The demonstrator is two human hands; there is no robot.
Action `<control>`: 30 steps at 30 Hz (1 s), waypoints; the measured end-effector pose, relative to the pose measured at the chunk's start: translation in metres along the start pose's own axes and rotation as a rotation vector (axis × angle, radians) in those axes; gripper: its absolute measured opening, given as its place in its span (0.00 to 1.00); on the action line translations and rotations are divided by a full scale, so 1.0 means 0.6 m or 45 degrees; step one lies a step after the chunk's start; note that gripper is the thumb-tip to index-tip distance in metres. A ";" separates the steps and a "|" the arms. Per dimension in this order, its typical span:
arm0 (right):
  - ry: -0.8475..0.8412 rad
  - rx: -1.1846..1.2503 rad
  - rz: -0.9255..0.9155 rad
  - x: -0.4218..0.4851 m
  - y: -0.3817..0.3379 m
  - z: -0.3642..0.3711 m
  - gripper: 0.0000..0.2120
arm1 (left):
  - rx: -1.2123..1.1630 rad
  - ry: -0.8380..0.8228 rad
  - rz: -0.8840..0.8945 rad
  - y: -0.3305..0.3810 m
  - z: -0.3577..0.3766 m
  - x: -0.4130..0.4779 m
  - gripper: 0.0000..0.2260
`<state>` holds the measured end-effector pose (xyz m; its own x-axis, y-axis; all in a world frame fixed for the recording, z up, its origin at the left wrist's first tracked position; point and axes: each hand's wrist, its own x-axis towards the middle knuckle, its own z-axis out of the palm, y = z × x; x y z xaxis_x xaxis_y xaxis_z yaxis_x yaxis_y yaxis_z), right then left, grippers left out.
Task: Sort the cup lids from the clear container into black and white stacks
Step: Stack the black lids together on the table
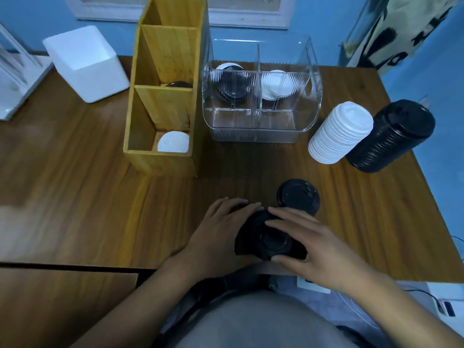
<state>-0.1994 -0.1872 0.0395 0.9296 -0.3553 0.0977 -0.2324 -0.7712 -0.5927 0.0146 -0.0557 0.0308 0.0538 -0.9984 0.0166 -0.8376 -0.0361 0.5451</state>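
Left hand [221,229] and right hand [313,247] curl around a bunch of black lids [271,239] low in the middle of the frame. One black lid [298,197] lies just above them. The clear container [251,133], upper middle, still holds lids. A crooked squeeze could make the bunch slip and scatter. It is too blurry to count.

Two hands, the left hand [221,229] and the right hand [308,237], hold between them one clump of black lids [266,237] whose number cannot be told. Just beyond the right hand lies one low black pile [298,197], and farther right stand two tall stacks, one white stack [341,131] and one black stack [394,136]. Beyond the hands stand one clear container [251,136] of two compartments, one wooden rack [160,159] of three with one white lid [173,141] in the nearest, and one white box [88,71].
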 end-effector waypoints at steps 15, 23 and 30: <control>0.072 -0.088 0.113 0.013 -0.005 -0.037 0.23 | 0.006 0.012 0.035 -0.015 0.016 0.000 0.39; 0.081 -0.391 0.447 0.049 0.051 -0.054 0.35 | 0.015 0.055 0.037 -0.013 0.018 -0.004 0.40; 0.072 -0.170 0.412 0.025 0.058 -0.058 0.36 | -0.003 0.097 0.030 -0.013 0.019 -0.002 0.39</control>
<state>-0.2032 -0.2379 0.0484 0.7853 -0.6182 -0.0321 -0.5512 -0.6747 -0.4908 0.0147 -0.0547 0.0170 0.0752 -0.9928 0.0931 -0.8378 -0.0123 0.5458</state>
